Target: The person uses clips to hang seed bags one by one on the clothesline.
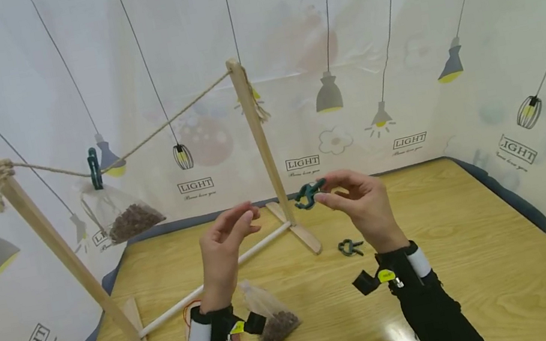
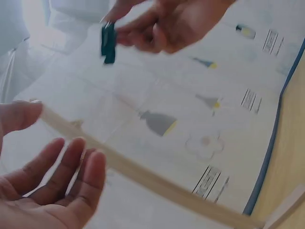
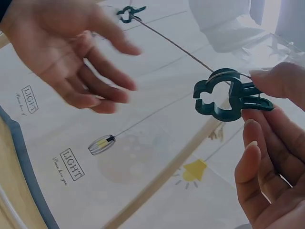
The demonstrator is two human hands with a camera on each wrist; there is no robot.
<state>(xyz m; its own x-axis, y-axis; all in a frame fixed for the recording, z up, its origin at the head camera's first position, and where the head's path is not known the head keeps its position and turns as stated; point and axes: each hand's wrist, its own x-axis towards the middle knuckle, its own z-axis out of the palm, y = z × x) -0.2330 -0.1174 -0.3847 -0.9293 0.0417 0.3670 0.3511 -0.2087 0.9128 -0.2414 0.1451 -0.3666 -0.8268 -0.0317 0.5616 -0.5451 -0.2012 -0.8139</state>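
Observation:
My right hand (image 1: pixel 367 208) pinches a dark green spring clamp (image 1: pixel 307 195) by its handles, between thumb and fingers. In the right wrist view the round jaws of this clamp (image 3: pixel 221 95) point left, toward the other hand. My left hand (image 1: pixel 224 252) is raised beside it, its fingers loosely bent and nothing in them. Another green clamp (image 1: pixel 95 168) sits on the rope (image 1: pixel 161 128), with a clear bag of brown bits (image 1: pixel 135 220) hanging below it. A second such bag (image 1: pixel 279 328) lies on the table by my left wrist.
A wooden frame with a left post (image 1: pixel 56 245), a right post (image 1: pixel 261 142) and a white bottom bar (image 1: pixel 172 315) stands on the table (image 1: pixel 459 259). One more green clamp (image 1: pixel 350 247) lies under my right hand. Behind everything hangs a lamp-printed curtain (image 1: pixel 375 6).

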